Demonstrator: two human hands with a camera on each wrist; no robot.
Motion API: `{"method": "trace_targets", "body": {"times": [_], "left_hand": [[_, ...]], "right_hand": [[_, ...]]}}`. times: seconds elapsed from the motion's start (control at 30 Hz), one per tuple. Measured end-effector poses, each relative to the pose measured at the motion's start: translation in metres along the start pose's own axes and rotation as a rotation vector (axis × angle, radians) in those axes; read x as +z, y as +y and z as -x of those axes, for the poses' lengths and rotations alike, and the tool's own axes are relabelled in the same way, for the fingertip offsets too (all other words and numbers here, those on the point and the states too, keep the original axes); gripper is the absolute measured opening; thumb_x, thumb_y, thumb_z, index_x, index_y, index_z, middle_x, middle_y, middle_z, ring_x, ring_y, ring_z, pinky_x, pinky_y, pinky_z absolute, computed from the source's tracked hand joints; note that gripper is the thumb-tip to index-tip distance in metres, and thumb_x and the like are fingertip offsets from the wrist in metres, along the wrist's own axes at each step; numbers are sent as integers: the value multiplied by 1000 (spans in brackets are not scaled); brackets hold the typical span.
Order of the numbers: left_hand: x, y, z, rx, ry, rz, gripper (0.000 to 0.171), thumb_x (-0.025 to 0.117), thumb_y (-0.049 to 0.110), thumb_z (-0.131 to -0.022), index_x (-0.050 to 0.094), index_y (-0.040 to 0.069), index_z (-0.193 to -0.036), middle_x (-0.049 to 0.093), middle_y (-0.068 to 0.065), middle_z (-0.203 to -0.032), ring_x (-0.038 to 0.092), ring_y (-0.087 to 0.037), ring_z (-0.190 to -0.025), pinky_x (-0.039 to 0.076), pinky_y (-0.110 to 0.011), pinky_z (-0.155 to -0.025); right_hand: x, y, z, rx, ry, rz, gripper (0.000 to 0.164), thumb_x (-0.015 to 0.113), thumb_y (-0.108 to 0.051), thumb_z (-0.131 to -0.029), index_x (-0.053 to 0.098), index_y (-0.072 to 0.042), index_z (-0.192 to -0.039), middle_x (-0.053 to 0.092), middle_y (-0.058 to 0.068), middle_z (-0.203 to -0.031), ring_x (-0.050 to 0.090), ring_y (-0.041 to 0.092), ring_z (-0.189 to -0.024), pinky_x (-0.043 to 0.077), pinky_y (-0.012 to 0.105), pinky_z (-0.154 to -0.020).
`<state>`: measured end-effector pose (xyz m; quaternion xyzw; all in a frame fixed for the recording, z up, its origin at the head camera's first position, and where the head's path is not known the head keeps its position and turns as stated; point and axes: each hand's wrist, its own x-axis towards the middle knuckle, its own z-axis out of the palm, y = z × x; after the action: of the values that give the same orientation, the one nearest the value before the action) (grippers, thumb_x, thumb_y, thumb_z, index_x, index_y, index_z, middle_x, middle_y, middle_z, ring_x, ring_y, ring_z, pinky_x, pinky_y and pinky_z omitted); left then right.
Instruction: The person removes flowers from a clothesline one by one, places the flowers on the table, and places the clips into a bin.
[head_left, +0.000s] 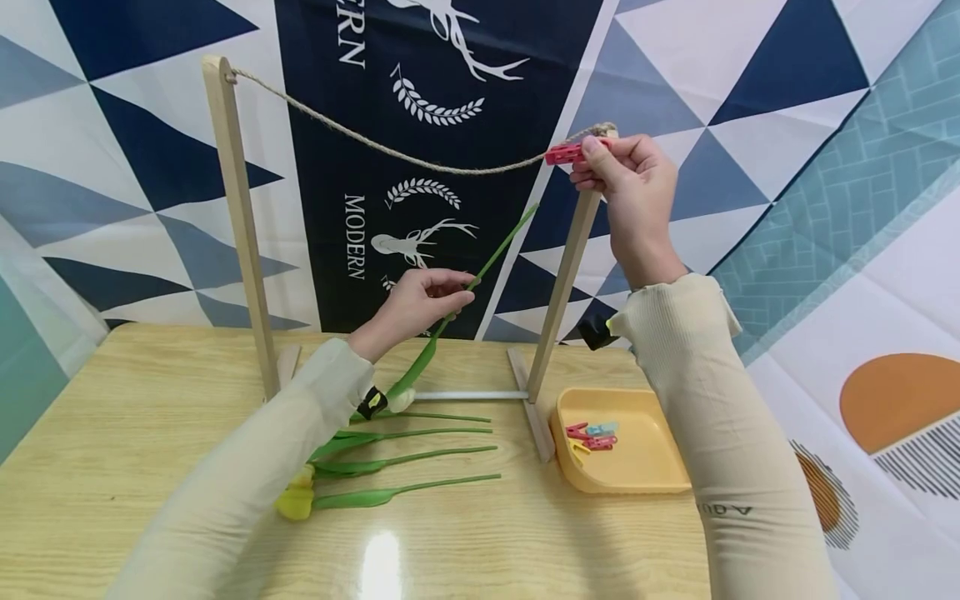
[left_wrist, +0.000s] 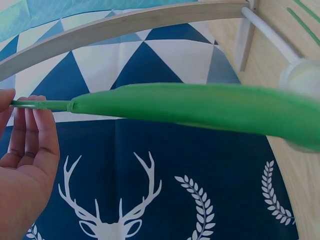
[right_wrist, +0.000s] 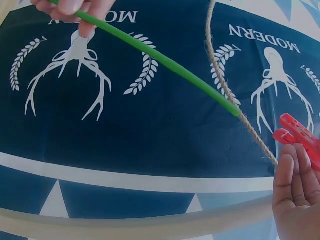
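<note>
My left hand (head_left: 416,304) pinches the green stem of an artificial tulip (head_left: 504,247) between thumb and fingers. Its stem end points up to the right, while its broad leaf (left_wrist: 180,107) and pale flower head (head_left: 402,401) hang low near the table. Up by the right end of a sagging rope (head_left: 420,164), my right hand (head_left: 639,187) pinches a red clothespin (head_left: 562,154) whose tip points left. In the right wrist view the stem's end overlaps the rope, and the clothespin (right_wrist: 302,136) sits to the right of it.
The rope hangs between two wooden posts (head_left: 242,225), joined low down by a white rod (head_left: 472,396). Several tulips (head_left: 367,498) lie side by side on the table (head_left: 150,467), one with a yellow head. A yellow basin (head_left: 645,475) at right holds several clothespins (head_left: 598,442).
</note>
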<state>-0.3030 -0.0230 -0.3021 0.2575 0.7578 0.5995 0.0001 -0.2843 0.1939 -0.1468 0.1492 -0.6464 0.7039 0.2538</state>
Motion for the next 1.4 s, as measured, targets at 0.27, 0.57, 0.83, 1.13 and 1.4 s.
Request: {"method": "trace_targets", "body": {"times": [0.27,0.57,0.83,1.13,1.4], "left_hand": [[0,-9,15,-38,-73,-38,31,65,19,-89,66,9,-117,66,-10,-88,60,-16,-69,50,-24,-61],[7,-19,31,-88,-204,-89,29,65,18,-88,66,8,-116,65,-6,-81,56,-12,-64,51,-29,-62],[16,-27,54,-97,-353,-163,27,66,16,-87,68,6,-112,67,-7,-77,54,-9,-62,48,-24,-58],[30,-44,83,-92,-596,-249,24,63,16,-89,69,7,-111,66,-3,-77,50,-5,-54,47,-21,-52],[42,-54,103,-131,-704,-275,21,63,12,-88,70,8,-108,61,5,-70,45,-4,-45,44,-19,-48]], "right_hand": [[-5,6,11,13,-33,-38,17,72,-13,-81,62,-1,-86,69,7,-74,64,16,-61,54,21,-68],[-38,33,36,59,-47,-79,18,69,-13,-84,59,1,-89,69,7,-78,63,15,-64,54,21,-66],[-79,72,68,174,-14,-108,12,68,-9,-85,60,0,-88,70,5,-78,66,14,-65,54,22,-64],[-130,122,115,393,-17,-4,7,64,-13,-88,61,-7,-89,71,-1,-79,67,10,-69,55,21,-67],[-157,152,139,546,-85,86,10,59,-19,-93,61,-9,-94,71,-5,-82,66,8,-75,54,20,-73]]}}
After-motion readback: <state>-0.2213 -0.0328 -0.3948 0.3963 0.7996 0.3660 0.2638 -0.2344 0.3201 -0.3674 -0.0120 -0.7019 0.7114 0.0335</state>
